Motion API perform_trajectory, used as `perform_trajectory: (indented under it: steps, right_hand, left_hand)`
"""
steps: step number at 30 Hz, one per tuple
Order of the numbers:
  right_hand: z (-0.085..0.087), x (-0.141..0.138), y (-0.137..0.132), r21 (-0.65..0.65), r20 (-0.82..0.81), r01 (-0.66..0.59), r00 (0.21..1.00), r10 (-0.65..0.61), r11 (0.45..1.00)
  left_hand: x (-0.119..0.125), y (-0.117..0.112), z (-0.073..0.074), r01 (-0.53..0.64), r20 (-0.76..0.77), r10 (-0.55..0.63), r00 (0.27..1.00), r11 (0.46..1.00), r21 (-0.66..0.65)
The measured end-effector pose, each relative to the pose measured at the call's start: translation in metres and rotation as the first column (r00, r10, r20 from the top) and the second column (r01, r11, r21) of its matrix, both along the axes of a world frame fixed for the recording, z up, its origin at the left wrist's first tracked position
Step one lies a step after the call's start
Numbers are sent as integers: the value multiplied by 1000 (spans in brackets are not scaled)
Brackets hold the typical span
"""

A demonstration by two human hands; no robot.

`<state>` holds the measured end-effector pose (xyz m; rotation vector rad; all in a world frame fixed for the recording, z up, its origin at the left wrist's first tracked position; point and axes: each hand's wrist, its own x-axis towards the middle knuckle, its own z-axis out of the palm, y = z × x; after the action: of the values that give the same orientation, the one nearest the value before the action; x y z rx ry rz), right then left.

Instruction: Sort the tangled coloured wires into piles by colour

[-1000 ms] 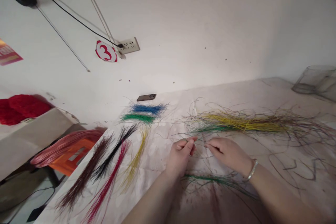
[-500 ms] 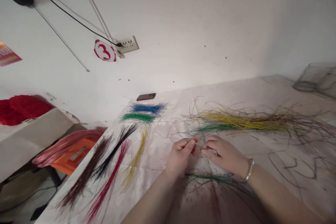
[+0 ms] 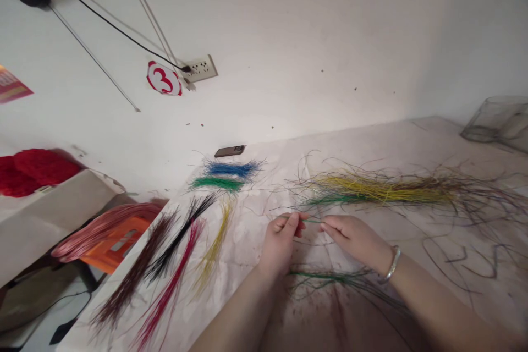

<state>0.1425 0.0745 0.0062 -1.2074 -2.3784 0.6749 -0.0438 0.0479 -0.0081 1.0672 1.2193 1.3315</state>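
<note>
Right hand (image 3: 357,242) bare; silver bracelet (image 3: 390,265) at wrist.

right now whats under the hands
Below the green strand pinched by the left hand and right hand lies a crumpled white sheet, with a loose bunch of green strands nearer the body. Whatever lies beneath the palms is covered.

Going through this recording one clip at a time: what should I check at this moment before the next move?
1. Left hand grip on the thin green strand: ok, pinched between thumb and fingers.
2. Right hand grip on that strand: cannot tell, the fingertips are too close to see.
3. Loose green strands below the hands: ok, apart from both hands.
4. Yellow-and-green pile: not ok, colours mixed and strands straying.
5. Blue bundle and green bundle: ok, lying separately.
6. Phone: ok, apart from the strands.
</note>
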Motion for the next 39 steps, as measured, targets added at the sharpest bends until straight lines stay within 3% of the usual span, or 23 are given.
perform_trajectory:
  steps: [7,12,15,20,25,29,32,39]
  right_hand:
    - [-1,23,13,-12,-8,12,1000,-12,1000]
    - [-7,39,23,12,1,106,994,-106,994]
    - [-9,39,24,31,54,157,986,-158,987]
    - [-13,30,22,128,107,163,978,-177,978]
    - [-12,30,23,216,107,224,962,-251,950]
    - [-4,28,16,267,51,185,977,-206,946]
    - [-1,24,10,287,53,124,988,-145,950]
    - [-5,20,9,268,83,47,994,-72,962]
  left_hand:
    - [-10,8,2,-131,-37,131,991,991,-1]
    - [-25,15,4,-302,-3,302,953,953,-4]
    - [-27,16,3,-325,-22,325,946,946,12]
    - [-18,13,2,-211,-120,215,969,976,47]
    - [-16,10,3,-179,-272,210,939,975,133]
    - [-14,0,13,-166,-412,351,841,892,421]
    - [-11,-8,20,-56,-499,379,779,835,548]
    - [-6,-5,16,227,-681,203,704,843,487]
